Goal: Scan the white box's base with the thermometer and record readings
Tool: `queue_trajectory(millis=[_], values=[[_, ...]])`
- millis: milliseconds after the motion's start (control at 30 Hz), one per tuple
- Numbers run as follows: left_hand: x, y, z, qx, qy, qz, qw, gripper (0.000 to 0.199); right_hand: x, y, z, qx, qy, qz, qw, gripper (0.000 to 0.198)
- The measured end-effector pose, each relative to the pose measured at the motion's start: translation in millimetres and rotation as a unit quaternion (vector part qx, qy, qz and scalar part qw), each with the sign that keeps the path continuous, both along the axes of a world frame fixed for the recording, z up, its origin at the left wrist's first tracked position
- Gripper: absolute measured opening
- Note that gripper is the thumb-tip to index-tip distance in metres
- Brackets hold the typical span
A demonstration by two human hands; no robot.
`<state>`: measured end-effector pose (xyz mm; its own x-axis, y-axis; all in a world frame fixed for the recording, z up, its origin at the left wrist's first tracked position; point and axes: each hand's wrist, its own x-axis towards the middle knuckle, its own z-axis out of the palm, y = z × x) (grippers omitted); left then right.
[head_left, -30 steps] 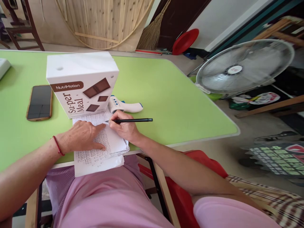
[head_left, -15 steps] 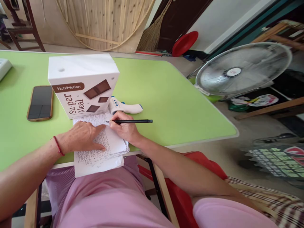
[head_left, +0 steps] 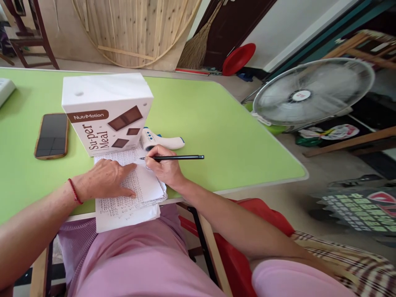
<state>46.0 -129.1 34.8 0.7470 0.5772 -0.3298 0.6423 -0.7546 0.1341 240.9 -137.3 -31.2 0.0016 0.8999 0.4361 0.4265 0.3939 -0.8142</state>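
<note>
My right hand [head_left: 165, 168] pinches a black pen [head_left: 182, 157], its tip at the handwritten paper sheets [head_left: 145, 181]. Flat across the left part of the writing lies my left hand [head_left: 108, 177], thumb and forefinger spread apart, with a red string bracelet [head_left: 75, 191] on its wrist. The stacked sheets overhang the table's near edge. Just behind them stands a white box [head_left: 113, 119] marked NutriMotion Su-per Meal. A white and blue infrared thermometer [head_left: 167, 142] rests beside the box, beyond my right hand.
A phone [head_left: 51, 136] lies left of the box on the green table [head_left: 210, 119]. At the far left edge is part of a white object [head_left: 5, 90]. A fan [head_left: 312, 93] stands past the table's right side, and a red stool [head_left: 260, 214] is beside me.
The pen has shifted very slightly right and its back end now reaches further from my hand. My left hand stays in place on the paper.
</note>
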Motion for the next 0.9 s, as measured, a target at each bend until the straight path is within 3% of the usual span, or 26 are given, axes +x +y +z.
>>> queue_trajectory(millis=[900], values=[[1.6,-0.2,2.2,-0.003,0.001,0.002,1.0,0.064,-0.4,0.8,-3.2,0.0,-0.015,0.01,1.0,0.012]])
